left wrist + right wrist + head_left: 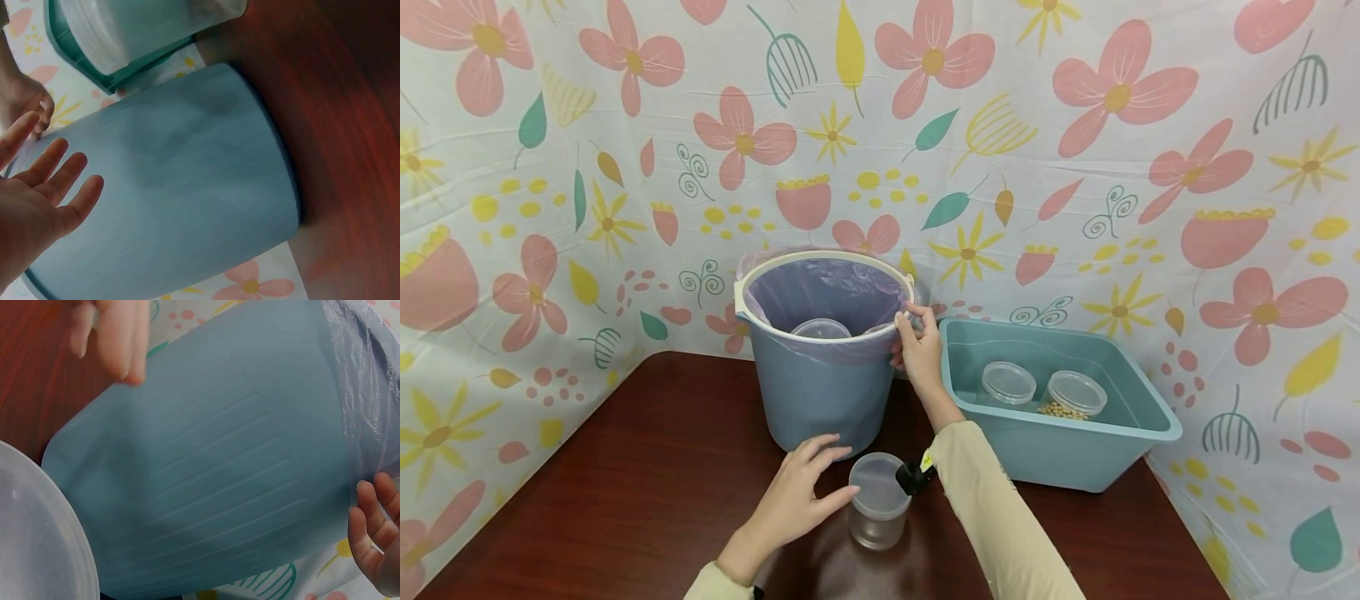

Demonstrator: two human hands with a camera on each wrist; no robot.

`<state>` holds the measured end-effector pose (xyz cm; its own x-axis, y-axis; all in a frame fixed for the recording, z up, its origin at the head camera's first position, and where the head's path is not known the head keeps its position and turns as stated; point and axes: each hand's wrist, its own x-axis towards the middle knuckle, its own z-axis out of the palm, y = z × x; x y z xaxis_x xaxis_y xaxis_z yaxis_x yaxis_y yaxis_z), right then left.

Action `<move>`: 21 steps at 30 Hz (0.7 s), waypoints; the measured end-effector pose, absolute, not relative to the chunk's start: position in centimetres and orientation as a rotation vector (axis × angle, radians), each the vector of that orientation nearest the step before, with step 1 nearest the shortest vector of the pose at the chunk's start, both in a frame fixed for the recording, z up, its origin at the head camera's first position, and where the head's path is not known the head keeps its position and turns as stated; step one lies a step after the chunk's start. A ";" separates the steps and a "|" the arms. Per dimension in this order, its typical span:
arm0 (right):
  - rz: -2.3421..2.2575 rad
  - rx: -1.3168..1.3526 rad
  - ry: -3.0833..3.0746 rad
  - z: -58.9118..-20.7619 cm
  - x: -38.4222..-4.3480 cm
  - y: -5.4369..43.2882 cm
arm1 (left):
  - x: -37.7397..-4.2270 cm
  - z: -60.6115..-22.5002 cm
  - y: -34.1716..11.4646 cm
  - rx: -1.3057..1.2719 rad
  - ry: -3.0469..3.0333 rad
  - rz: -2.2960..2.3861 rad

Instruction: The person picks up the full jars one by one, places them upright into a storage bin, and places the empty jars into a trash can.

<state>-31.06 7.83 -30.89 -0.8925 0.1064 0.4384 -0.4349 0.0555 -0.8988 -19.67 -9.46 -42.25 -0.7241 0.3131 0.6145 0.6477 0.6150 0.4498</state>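
A blue trash can (820, 392) with a white rim (741, 296) and a clear plastic bag liner (850, 279) stands upright on the table. My right hand (922, 354) holds its rim at the right side, fingers against the bag outside; in the right wrist view these fingertips (365, 487) lie at the bag's lower edge. My left hand (797, 492) hovers before the can, fingers spread and holding nothing. Beside its thumb stands a clear lidded jar (878, 492). Inside the can shows a round clear lid (822, 328), partly hidden by the rim.
Right of the can sits a teal plastic basin (1060, 446). In it are a clear lidded jar (1009, 383) and another jar (1077, 393) with beige beans. A flower-printed cloth (1000, 167) hangs behind the dark red-brown table (647, 467).
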 end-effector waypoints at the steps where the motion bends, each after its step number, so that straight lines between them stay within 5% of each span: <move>1: 1.890 0.331 -1.956 -30.9 -31.0 7.8 | -19.7 -42.4 -9.4 -0.767 -2.370 -0.920; 21: 1.917 0.342 -1.946 -30.8 -30.9 7.9 | -20.3 -44.6 -7.6 -0.837 -2.646 -0.891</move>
